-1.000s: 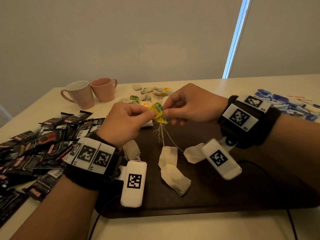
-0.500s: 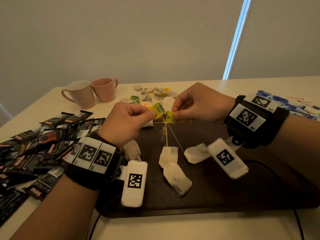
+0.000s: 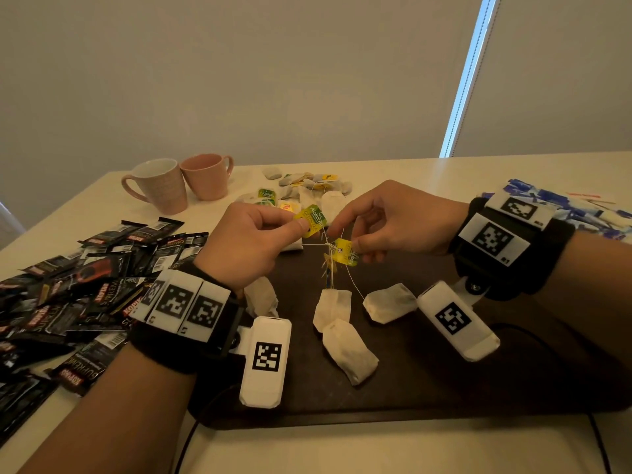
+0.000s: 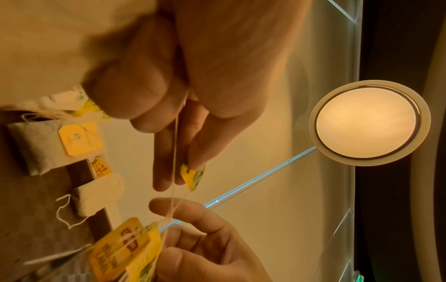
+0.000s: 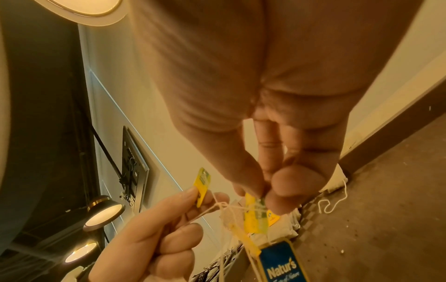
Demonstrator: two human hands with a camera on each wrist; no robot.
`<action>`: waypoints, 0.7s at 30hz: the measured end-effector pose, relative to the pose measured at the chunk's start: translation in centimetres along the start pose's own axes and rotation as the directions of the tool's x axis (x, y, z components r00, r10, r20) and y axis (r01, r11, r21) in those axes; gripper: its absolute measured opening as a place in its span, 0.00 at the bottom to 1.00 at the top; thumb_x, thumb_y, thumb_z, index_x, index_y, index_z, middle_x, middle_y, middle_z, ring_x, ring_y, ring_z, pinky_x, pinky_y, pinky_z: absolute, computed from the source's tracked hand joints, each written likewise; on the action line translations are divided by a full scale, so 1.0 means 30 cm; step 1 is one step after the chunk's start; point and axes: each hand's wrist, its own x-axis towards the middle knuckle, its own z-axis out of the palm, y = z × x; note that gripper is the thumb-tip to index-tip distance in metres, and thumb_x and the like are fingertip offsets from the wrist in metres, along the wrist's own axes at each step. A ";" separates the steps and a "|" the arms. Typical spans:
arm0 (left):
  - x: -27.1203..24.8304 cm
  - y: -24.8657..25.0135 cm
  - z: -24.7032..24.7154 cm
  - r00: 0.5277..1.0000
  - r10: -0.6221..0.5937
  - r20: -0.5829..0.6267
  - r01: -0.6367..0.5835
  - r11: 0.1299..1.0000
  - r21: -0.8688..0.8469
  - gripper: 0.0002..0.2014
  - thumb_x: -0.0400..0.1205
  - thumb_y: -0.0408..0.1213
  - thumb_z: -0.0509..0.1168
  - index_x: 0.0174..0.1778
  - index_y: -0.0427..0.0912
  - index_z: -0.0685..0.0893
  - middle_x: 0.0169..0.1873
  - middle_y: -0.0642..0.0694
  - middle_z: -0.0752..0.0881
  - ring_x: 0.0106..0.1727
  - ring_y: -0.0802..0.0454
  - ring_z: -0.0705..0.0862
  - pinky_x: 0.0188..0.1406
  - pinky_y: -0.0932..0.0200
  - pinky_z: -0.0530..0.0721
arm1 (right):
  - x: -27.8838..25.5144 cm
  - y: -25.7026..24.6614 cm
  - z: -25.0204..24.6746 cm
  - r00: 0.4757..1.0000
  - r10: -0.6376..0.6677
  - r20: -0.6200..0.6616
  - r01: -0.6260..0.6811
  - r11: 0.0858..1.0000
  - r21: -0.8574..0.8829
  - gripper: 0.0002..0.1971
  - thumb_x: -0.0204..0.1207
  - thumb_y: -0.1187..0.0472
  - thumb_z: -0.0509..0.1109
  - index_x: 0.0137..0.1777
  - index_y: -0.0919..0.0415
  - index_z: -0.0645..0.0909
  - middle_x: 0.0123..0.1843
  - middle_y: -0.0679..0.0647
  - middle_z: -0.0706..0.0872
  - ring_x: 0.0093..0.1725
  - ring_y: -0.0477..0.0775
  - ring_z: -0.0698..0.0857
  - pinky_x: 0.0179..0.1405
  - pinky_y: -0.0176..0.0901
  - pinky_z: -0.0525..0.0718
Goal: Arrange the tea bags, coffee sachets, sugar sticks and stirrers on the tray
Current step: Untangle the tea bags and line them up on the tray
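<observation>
Head: left hand [image 3: 246,244] pinching tag [image 3: 312,217], right hand [image 3: 393,220] pinching another tag [image 3: 345,251], now pulled further apart; knotted strings taut over tray [image 3: 444,388].
Wrists: same pinches; untangling underway, bags [image 3: 333,307] unsorted.

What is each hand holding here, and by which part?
Left hand pinches one tea bag's yellow-green paper tag; right hand pinches another's yellow tag. Strings tangled between.
</observation>
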 end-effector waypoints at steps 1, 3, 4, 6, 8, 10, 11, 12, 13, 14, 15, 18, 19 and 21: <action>0.000 0.000 0.000 1.000 -0.003 0.002 0.003 1.000 -0.004 0.07 0.82 0.39 0.70 0.49 0.39 0.90 0.13 0.57 0.75 0.15 0.59 0.66 0.15 0.66 0.65 | 0.000 -0.001 0.000 1.000 -0.002 0.003 0.002 1.000 -0.002 0.13 0.79 0.70 0.72 0.59 0.55 0.87 0.39 0.55 0.92 0.32 0.47 0.89 0.39 0.39 0.89; 0.000 -0.001 0.001 1.000 -0.002 0.004 0.002 1.000 -0.008 0.08 0.81 0.39 0.70 0.49 0.38 0.90 0.14 0.57 0.75 0.15 0.58 0.65 0.16 0.66 0.64 | 0.002 -0.003 0.001 1.000 0.009 -0.004 -0.009 1.000 0.002 0.12 0.79 0.70 0.72 0.57 0.56 0.88 0.38 0.54 0.92 0.32 0.46 0.89 0.38 0.39 0.88; -0.001 -0.001 0.001 1.000 0.000 0.005 0.000 1.000 -0.009 0.09 0.82 0.38 0.70 0.50 0.36 0.90 0.13 0.57 0.74 0.15 0.59 0.65 0.15 0.67 0.64 | 0.003 -0.002 0.001 1.000 0.021 -0.010 -0.021 1.000 0.019 0.10 0.79 0.70 0.72 0.56 0.58 0.88 0.39 0.55 0.92 0.33 0.47 0.90 0.38 0.40 0.88; -0.001 0.001 0.003 1.000 0.003 0.005 -0.003 1.000 -0.002 0.10 0.82 0.38 0.69 0.52 0.35 0.90 0.13 0.58 0.75 0.14 0.60 0.66 0.14 0.68 0.64 | 0.007 0.000 0.003 0.998 0.052 -0.028 -0.049 0.996 0.075 0.06 0.77 0.70 0.74 0.53 0.63 0.86 0.39 0.58 0.92 0.33 0.50 0.91 0.37 0.42 0.88; -0.001 0.002 0.003 1.000 0.004 0.004 -0.004 1.000 0.003 0.11 0.82 0.38 0.69 0.53 0.35 0.90 0.14 0.58 0.75 0.14 0.60 0.66 0.14 0.69 0.65 | 0.008 0.003 0.002 0.996 0.080 -0.037 -0.075 0.991 0.109 0.04 0.76 0.69 0.76 0.50 0.65 0.85 0.37 0.58 0.92 0.33 0.51 0.91 0.37 0.43 0.89; -0.001 0.004 0.002 1.000 -0.002 -0.001 0.002 1.000 0.002 0.10 0.82 0.38 0.70 0.52 0.36 0.90 0.14 0.58 0.76 0.15 0.60 0.66 0.14 0.68 0.65 | 0.007 0.005 0.001 0.994 0.102 -0.030 -0.098 0.989 0.112 0.03 0.77 0.68 0.76 0.48 0.65 0.85 0.36 0.57 0.92 0.33 0.49 0.90 0.36 0.40 0.88; -0.001 0.005 0.002 1.000 -0.003 0.000 0.003 1.000 0.001 0.10 0.82 0.38 0.70 0.52 0.36 0.90 0.14 0.58 0.76 0.15 0.60 0.66 0.14 0.68 0.65 | 0.005 0.005 0.000 0.994 0.105 -0.024 -0.102 0.989 0.104 0.02 0.76 0.67 0.76 0.47 0.65 0.86 0.37 0.56 0.92 0.32 0.47 0.89 0.35 0.37 0.87; -0.002 0.006 0.002 1.000 -0.002 0.001 0.002 1.000 0.002 0.10 0.82 0.38 0.70 0.51 0.36 0.90 0.14 0.58 0.76 0.15 0.60 0.66 0.14 0.68 0.65 | 0.004 0.004 -0.001 0.995 0.101 -0.023 -0.098 0.991 0.090 0.02 0.76 0.67 0.76 0.46 0.64 0.87 0.38 0.55 0.92 0.32 0.45 0.88 0.34 0.35 0.86; -0.002 0.006 0.003 1.000 0.001 0.000 -0.001 1.000 0.002 0.10 0.82 0.38 0.70 0.51 0.36 0.90 0.14 0.58 0.76 0.14 0.60 0.67 0.14 0.68 0.65 | 0.003 0.003 -0.001 0.995 0.094 -0.024 -0.092 0.993 0.077 0.01 0.76 0.67 0.76 0.46 0.63 0.87 0.38 0.54 0.91 0.31 0.43 0.87 0.33 0.34 0.84; -0.003 0.005 0.004 1.000 0.001 -0.003 -0.001 1.000 0.001 0.10 0.82 0.38 0.70 0.51 0.36 0.90 0.14 0.58 0.75 0.14 0.60 0.66 0.14 0.68 0.65 | 0.002 0.004 -0.001 0.996 0.088 -0.022 -0.086 0.993 0.075 0.01 0.76 0.67 0.77 0.46 0.63 0.88 0.39 0.54 0.91 0.31 0.43 0.86 0.33 0.35 0.84; -0.003 0.004 0.005 1.000 0.001 -0.006 -0.001 1.000 -0.004 0.09 0.82 0.38 0.70 0.51 0.35 0.90 0.13 0.58 0.75 0.14 0.61 0.66 0.14 0.68 0.65 | 0.003 0.005 0.000 0.996 0.084 -0.016 -0.082 0.993 0.086 0.03 0.76 0.67 0.76 0.47 0.63 0.88 0.39 0.55 0.91 0.32 0.45 0.87 0.34 0.36 0.84; -0.002 0.003 0.004 1.000 0.007 -0.007 -0.007 1.000 -0.009 0.09 0.82 0.37 0.70 0.50 0.35 0.90 0.13 0.58 0.74 0.14 0.61 0.66 0.15 0.68 0.65 | 0.005 0.007 0.005 0.998 0.063 0.025 -0.065 0.993 0.097 0.08 0.77 0.69 0.74 0.55 0.62 0.88 0.42 0.58 0.92 0.38 0.53 0.91 0.40 0.42 0.90; -0.002 0.005 0.004 1.000 0.009 -0.006 -0.009 1.000 -0.004 0.09 0.82 0.37 0.70 0.50 0.36 0.90 0.13 0.58 0.75 0.14 0.61 0.67 0.15 0.69 0.65 | 0.006 0.009 0.007 0.997 0.066 0.040 -0.070 0.992 0.104 0.09 0.78 0.69 0.74 0.56 0.62 0.88 0.43 0.58 0.93 0.39 0.55 0.91 0.42 0.43 0.91; -0.003 0.007 0.003 1.000 0.010 -0.003 -0.010 1.000 0.001 0.08 0.82 0.37 0.69 0.50 0.36 0.90 0.14 0.58 0.75 0.14 0.61 0.69 0.15 0.70 0.66 | 0.006 0.010 0.014 0.994 0.095 0.060 -0.102 0.985 0.140 0.09 0.77 0.71 0.74 0.55 0.63 0.87 0.43 0.57 0.93 0.40 0.55 0.93 0.42 0.43 0.91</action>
